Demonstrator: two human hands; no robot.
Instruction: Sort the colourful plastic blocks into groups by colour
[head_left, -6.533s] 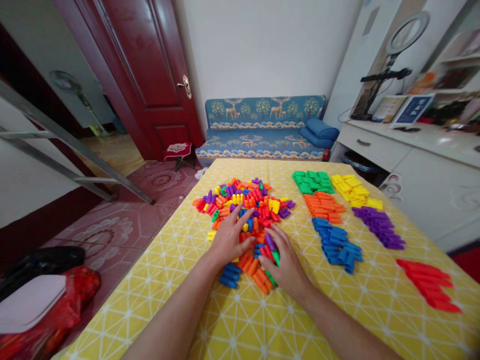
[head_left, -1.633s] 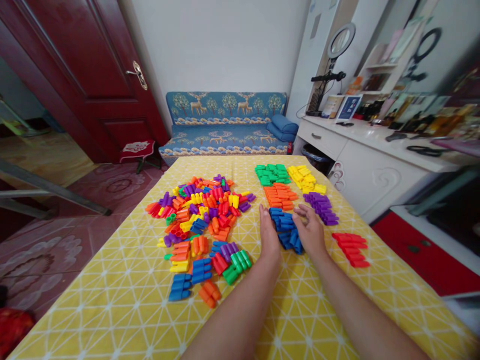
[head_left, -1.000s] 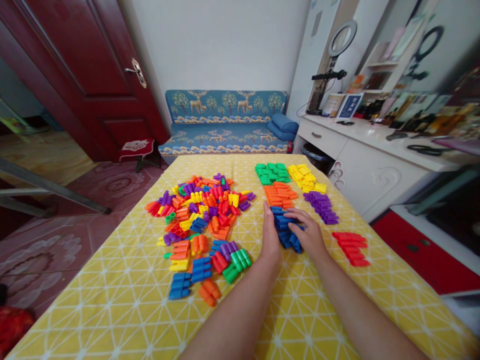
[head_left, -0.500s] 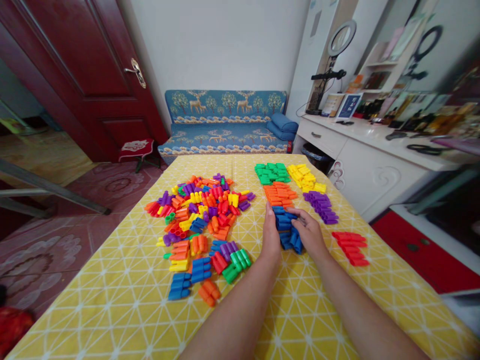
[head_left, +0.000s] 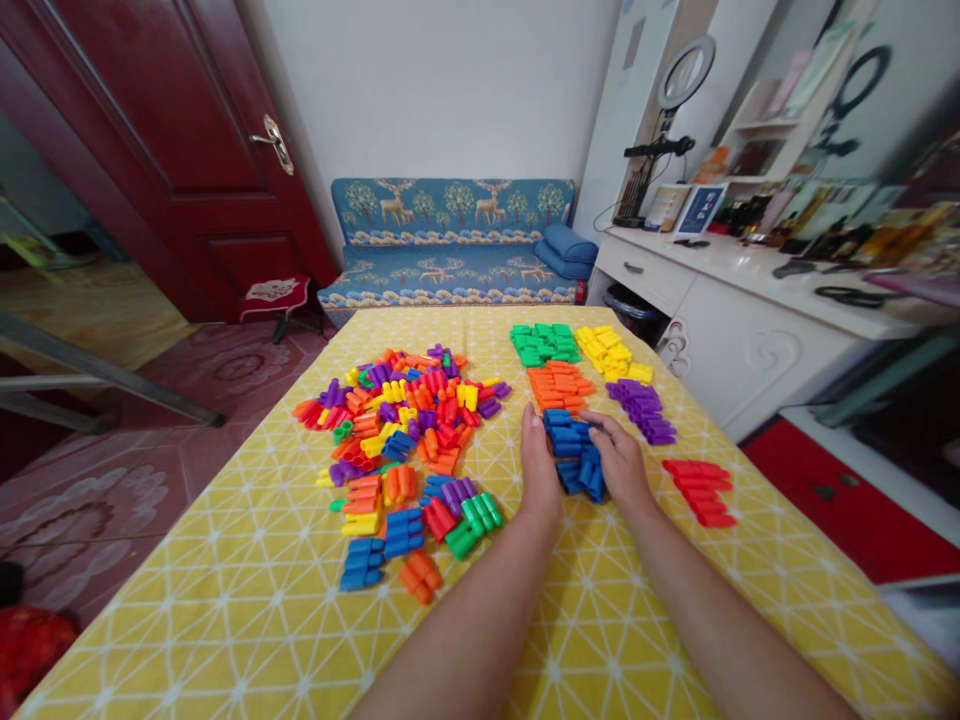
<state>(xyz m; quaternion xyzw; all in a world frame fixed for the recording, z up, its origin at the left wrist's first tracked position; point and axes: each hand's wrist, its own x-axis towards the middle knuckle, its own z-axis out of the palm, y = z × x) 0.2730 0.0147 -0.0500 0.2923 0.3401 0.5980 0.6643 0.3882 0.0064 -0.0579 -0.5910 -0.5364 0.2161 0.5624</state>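
My left hand stands on edge along the left side of a group of blue plastic toy blocks, its fingers stretched out. Against the right side of that group rests my right hand, fingers apart and touching the blocks, with some fingertips hidden. The blue blocks look like joined bullet-shaped tubes laid in rows. Just beyond them lie orange blocks, with green blocks farther back. Purple blocks and red blocks lie to the right of my right hand.
A mixed heap of coloured blocks spreads over the left of the yellow tablecloth. Yellow blocks sit at the far right. Behind the table stands a blue patterned sofa; a white dresser is on the right.
My right hand has shifted slightly to the right, and its fingers have drawn back from the top of the blue blocks. My left hand stays beside them.
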